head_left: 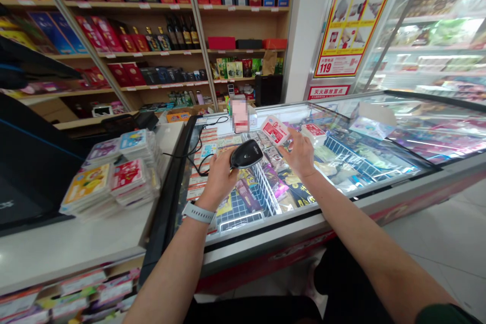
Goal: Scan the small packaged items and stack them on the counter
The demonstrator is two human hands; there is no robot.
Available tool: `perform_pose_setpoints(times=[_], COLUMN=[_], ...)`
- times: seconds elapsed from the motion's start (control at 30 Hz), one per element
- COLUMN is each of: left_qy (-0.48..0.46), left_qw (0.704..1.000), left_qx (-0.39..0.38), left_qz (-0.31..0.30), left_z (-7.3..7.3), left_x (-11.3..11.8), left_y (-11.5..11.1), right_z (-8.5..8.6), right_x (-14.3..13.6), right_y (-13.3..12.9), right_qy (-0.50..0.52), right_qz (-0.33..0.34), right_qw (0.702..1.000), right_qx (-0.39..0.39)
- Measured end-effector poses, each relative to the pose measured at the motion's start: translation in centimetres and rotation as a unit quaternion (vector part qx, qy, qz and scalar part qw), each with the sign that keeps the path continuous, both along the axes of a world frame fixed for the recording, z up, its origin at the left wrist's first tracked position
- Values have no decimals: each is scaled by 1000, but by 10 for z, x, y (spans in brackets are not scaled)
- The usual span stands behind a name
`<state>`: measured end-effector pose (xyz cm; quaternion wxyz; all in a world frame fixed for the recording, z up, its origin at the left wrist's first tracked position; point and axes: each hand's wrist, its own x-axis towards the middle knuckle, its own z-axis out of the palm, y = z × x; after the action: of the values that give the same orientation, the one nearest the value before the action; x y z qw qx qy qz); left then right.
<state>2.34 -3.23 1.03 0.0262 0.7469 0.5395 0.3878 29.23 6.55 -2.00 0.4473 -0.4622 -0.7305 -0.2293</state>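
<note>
My left hand (pixel 220 178), with a grey watch band at the wrist, is wrapped round the handle of a black barcode scanner (pixel 246 154). The scanner's head points right, above the glass top of a chest freezer (pixel 224 225). My right hand (pixel 299 154) grips the right edge of a flat red-and-white package (pixel 275 130) between thumb and fingers, tilted, its printed face toward me. Just beyond that hand, a similar red-and-white package (pixel 314 132) rests on the glass. The scanner's black cable (pixel 197 154) runs along the freezer's left side.
On the white counter (pixel 102 235) at left stand stacks of flat packages (pixel 129 177) beside a dark monitor (pixel 30 162). An open white carton (pixel 374 120) sits on the freezer's right part. Shelves (pixel 152 5) of boxes and bottles line the back. Wire baskets (pixel 266 190) show through the glass.
</note>
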Motion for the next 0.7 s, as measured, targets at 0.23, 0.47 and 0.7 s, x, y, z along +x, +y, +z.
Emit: perform_pose_setpoints(times=[0.23, 0.47, 0.7], left_qy=[-1, -12, -10], left_qw=[1000, 1000, 1000], left_qx=[-3, -9, -13], left_qz=[-2, -13, -9], left_z=[2, 3, 1], left_x=[1, 2, 1], left_y=[0, -1, 0], right_z=[2, 6, 15], right_x=[-1, -8, -17], right_y=[-1, -5, -18], right_qy=[5, 42, 84], right_qz=[0, -6, 6], right_qw=[1000, 999, 996], right_qx=[11, 30, 36])
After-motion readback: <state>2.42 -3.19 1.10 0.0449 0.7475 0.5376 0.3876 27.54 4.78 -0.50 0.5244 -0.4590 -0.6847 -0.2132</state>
